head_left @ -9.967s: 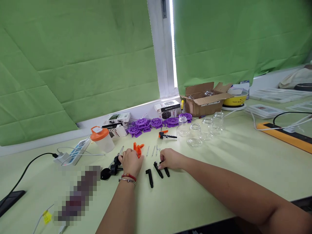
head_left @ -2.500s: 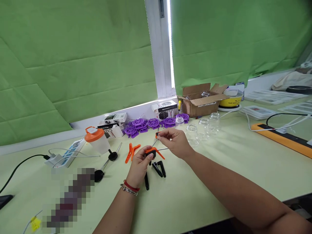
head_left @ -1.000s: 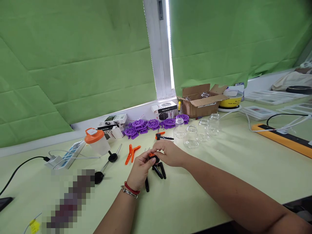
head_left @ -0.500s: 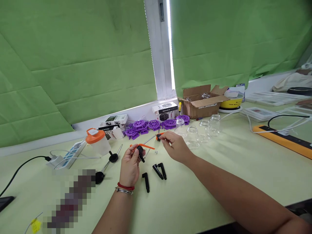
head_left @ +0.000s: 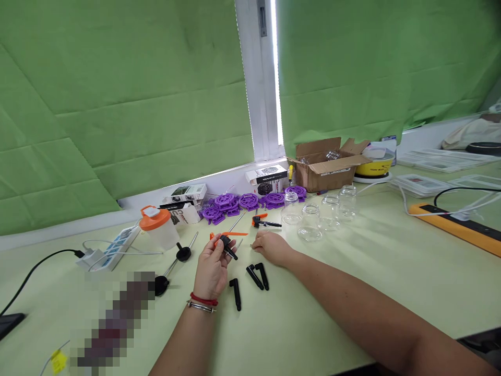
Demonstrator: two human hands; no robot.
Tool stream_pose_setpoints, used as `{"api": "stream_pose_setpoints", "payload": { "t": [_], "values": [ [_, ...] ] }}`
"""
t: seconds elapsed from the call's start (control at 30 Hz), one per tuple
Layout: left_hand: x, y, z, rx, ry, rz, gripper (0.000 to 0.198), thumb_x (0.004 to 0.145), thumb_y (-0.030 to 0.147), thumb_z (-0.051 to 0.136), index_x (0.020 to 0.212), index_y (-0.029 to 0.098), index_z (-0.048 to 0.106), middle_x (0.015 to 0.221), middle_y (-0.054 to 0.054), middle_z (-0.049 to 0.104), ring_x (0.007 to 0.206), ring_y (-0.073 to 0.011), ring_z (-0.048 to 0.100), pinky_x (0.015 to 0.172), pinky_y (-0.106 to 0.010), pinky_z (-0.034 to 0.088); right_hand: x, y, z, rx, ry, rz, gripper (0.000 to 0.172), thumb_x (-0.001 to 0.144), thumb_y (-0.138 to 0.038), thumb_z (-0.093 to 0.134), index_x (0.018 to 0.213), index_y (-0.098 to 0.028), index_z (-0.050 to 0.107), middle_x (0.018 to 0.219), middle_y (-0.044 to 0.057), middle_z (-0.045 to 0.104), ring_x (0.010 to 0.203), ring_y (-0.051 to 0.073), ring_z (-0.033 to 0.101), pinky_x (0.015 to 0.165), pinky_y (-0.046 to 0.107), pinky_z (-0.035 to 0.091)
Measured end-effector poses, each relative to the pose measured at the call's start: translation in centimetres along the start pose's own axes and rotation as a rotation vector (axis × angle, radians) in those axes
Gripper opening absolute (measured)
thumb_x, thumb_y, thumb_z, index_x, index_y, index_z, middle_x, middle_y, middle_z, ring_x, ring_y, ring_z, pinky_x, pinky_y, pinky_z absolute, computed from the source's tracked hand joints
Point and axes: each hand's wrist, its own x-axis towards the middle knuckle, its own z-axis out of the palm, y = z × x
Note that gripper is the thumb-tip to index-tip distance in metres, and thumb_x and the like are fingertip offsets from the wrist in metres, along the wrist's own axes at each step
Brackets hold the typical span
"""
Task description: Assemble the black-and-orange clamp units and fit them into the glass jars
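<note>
My left hand (head_left: 211, 269) is raised a little above the table, fingers closed on a small orange-and-black clamp part (head_left: 227, 244) with a thin metal rod through it. My right hand (head_left: 271, 246) rests low on the table just right of it, fingers curled down at something tiny that I cannot make out. Three loose black plastic handle pieces (head_left: 255, 277) lie on the table between and below both hands. An assembled orange-and-black clamp (head_left: 263, 221) lies just beyond my right hand.
Behind are purple plastic wheels (head_left: 250, 200), small boxes, an orange-lidded cup (head_left: 159, 227), a power strip (head_left: 113, 246), two black-knobbed rods (head_left: 178, 257), several glass jars (head_left: 311, 222), an open cardboard box (head_left: 326, 163) and an orange-edged power bar (head_left: 457, 224) at the right.
My right hand has dropped from holding the rod's far end down onto the table. My left hand keeps the orange-and-black part, slightly lower and nearer.
</note>
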Motion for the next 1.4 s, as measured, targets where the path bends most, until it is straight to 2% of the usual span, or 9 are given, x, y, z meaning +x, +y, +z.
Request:
{"api": "stream_pose_setpoints", "payload": {
  "t": [0.17, 0.33, 0.5, 0.7, 1.03, 1.1, 1.17, 1.27, 1.4],
  "values": [
    [0.0, 0.1, 0.0, 0.060, 0.011, -0.027, 0.021, 0.081, 0.021, 0.062, 0.101, 0.016, 0.060, 0.102, -0.008, 0.064, 0.084, -0.0189, 0.068, 0.073, -0.032, 0.055, 0.0, 0.4, 0.2, 0.038, 0.007, 0.015, 0.020, 0.080, -0.015, 0.055, 0.087, -0.021, 0.072, 0.093, 0.004, 0.067, 0.087, 0.016, 0.060, 0.067, 0.023, 0.038],
    [0.0, 0.1, -0.2, 0.118, 0.018, -0.021, 0.032, 0.073, 0.028, 0.071, 0.101, 0.015, 0.063, 0.102, -0.008, 0.065, 0.080, -0.0167, 0.067, 0.068, -0.028, 0.054, 0.0, 0.4, 0.2, 0.039, 0.005, 0.055, 0.017, 0.079, -0.018, 0.058, 0.091, -0.019, 0.070, 0.094, 0.005, 0.066, 0.085, 0.017, 0.060, 0.067, 0.024, 0.038],
    [0.2, -0.1, -0.5, 0.155, -0.001, 0.008, 0.043, 0.067, 0.034, 0.075, 0.105, 0.016, 0.064, 0.099, -0.008, 0.066, 0.075, -0.0125, 0.062, 0.059, -0.022, 0.051, 0.1, 0.4, 0.2, 0.031, -0.019, 0.066, 0.013, 0.080, -0.018, 0.057, 0.084, -0.019, 0.069, 0.093, 0.005, 0.066, 0.086, 0.017, 0.059, 0.066, 0.023, 0.037],
    [0.2, -0.4, -0.5, 0.119, -0.044, -0.005, 0.042, 0.064, 0.037, 0.077, 0.098, 0.014, 0.067, 0.087, -0.006, 0.068, 0.063, -0.0095, 0.058, 0.055, -0.023, 0.051, 0.0, 0.5, -0.1, 0.018, -0.052, 0.083, 0.007, 0.079, -0.018, 0.059, 0.078, -0.016, 0.066, 0.086, 0.006, 0.065, 0.079, 0.017, 0.059, 0.062, 0.023, 0.035],
    [0.0, -0.3, -0.3, 0.151, -0.027, -0.013, 0.047, 0.060, 0.040, 0.079, 0.097, 0.014, 0.068, 0.087, -0.006, 0.067, 0.061, -0.0089, 0.057, 0.045, -0.019, 0.042, -0.9, -0.3, -1.5, 0.080, 0.058, 0.089, 0.019, 0.076, -0.007, 0.047, 0.082, -0.014, 0.064, 0.079, 0.006, 0.063, 0.072, 0.014, 0.055, 0.062, 0.022, 0.037],
    [0.0, -0.3, -0.3, 0.153, -0.018, -0.016, 0.047, 0.060, 0.039, 0.080, 0.097, 0.014, 0.068, 0.086, -0.006, 0.067, 0.060, -0.0089, 0.057, 0.045, -0.019, 0.042, -1.1, -0.7, -1.7, 0.173, 0.111, 0.093, 0.023, 0.075, -0.007, 0.048, 0.089, -0.014, 0.065, 0.079, 0.005, 0.063, 0.068, 0.013, 0.053, 0.062, 0.022, 0.038],
    [0.0, -0.3, -0.4, 0.150, -0.019, -0.020, 0.046, 0.061, 0.039, 0.079, 0.098, 0.014, 0.068, 0.085, -0.006, 0.067, 0.061, -0.0091, 0.057, 0.045, -0.019, 0.043, -1.4, -1.3, -1.8, 0.390, 0.151, 0.120, 0.024, 0.076, -0.011, 0.049, 0.093, -0.015, 0.066, 0.078, 0.003, 0.063, 0.063, 0.012, 0.052, 0.059, 0.022, 0.040],
    [0.0, -0.4, -0.4, 0.115, -0.026, -0.024, 0.044, 0.063, 0.037, 0.078, 0.098, 0.014, 0.067, 0.084, -0.005, 0.067, 0.061, -0.0093, 0.058, 0.047, -0.020, 0.047, -1.9, -2.9, -1.9, 0.794, 0.152, 0.211, 0.016, 0.076, -0.015, 0.052, 0.084, -0.015, 0.066, 0.068, 0.001, 0.059, 0.055, 0.010, 0.050, 0.054, 0.022, 0.041],
    [0.0, -0.4, -0.2, 0.043, -0.043, -0.011, 0.034, 0.067, 0.033, 0.076, 0.092, 0.012, 0.066, 0.087, -0.005, 0.067, 0.063, -0.0097, 0.061, 0.060, -0.024, 0.055, -2.3, -4.9, -2.0, 1.095, 0.129, 0.361, 0.004, 0.071, -0.013, 0.057, 0.073, -0.015, 0.060, 0.053, -0.004, 0.051, 0.048, 0.008, 0.047, 0.047, 0.020, 0.037]
  ]
}}
